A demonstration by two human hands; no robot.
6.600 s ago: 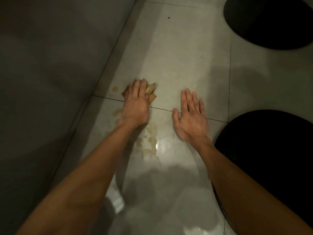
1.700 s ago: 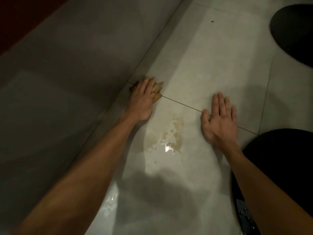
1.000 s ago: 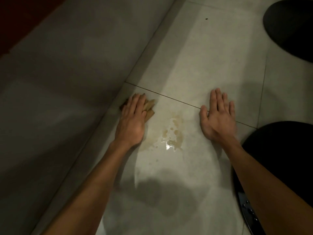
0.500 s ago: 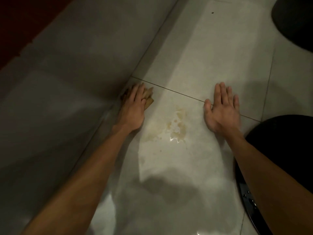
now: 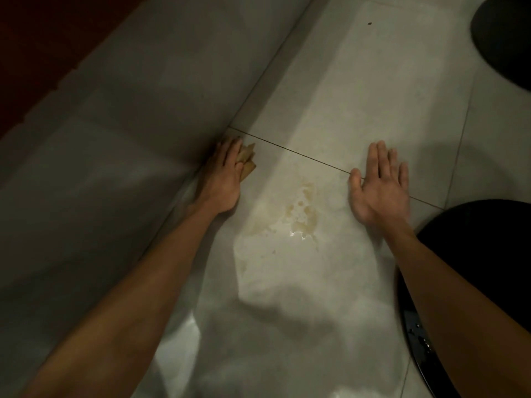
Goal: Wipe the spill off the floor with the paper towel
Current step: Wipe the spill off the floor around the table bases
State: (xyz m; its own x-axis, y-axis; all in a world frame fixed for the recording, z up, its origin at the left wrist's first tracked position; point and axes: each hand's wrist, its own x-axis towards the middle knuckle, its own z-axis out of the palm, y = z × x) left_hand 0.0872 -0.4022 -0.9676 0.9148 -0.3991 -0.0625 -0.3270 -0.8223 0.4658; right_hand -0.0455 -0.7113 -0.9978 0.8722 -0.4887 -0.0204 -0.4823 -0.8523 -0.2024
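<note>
A brownish wet spill (image 5: 298, 218) lies on the pale tiled floor (image 5: 359, 90), between my two hands. My left hand (image 5: 222, 176) presses a soaked, tan paper towel (image 5: 247, 162) flat against the floor, right at the foot of the wall and just below a grout line. Most of the towel is hidden under my fingers. My right hand (image 5: 379, 183) lies flat on the tile to the right of the spill, fingers straight, holding nothing.
A grey wall (image 5: 129, 145) runs along the left, meeting the floor in a diagonal line. A dark round object (image 5: 488, 254) sits at the right beside my right forearm, and another dark shape (image 5: 505, 38) lies at the top right. A small dark speck (image 5: 369, 23) sits far ahead.
Over the last second my left hand slid the towel away from me along the wall foot, up toward the grout line. My right hand stayed flat on the tile.
</note>
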